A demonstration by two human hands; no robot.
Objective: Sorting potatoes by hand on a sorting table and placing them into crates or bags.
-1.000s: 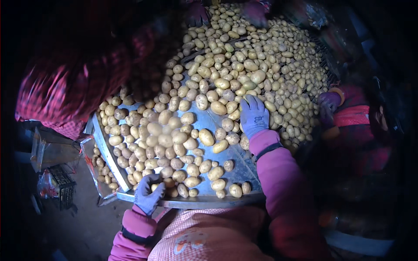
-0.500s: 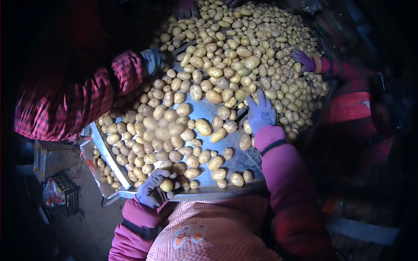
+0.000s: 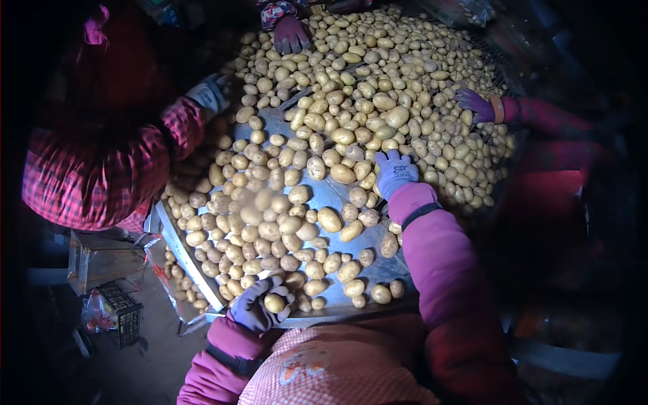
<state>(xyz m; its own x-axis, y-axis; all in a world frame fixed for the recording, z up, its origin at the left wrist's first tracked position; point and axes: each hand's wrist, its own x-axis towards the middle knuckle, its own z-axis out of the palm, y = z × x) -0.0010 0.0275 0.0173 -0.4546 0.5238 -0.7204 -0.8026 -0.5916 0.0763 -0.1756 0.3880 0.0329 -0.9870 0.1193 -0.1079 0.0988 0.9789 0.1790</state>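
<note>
My left hand (image 3: 258, 305), in a grey-purple glove, is at the table's near edge with its fingers curled round a yellow potato (image 3: 274, 303). On the right, my right hand (image 3: 395, 174) in a pale lilac glove reaches forward onto the potato heap (image 3: 378, 101). Its fingers are bent slightly and apart, with the tips against potatoes; nothing shows gripped in them. Between my hands, loose potatoes (image 3: 329, 219) lie scattered on the blue-grey metal tabletop (image 3: 337, 253). More are bunched at the left, some soil-stained.
A co-worker's gloved hand (image 3: 210, 94) is at the left of the heap. Other gloved hands, one at the back (image 3: 291, 35) and one at the right (image 3: 476, 106), touch potatoes. A raised metal edge (image 3: 192, 260) borders the left side; a black crate (image 3: 121, 310) stands below.
My right hand has shifted left over the heap, its fingers more bent. The potato stays with my left hand. The left co-worker's hand has drawn away leftward. The whole view has shifted slightly.
</note>
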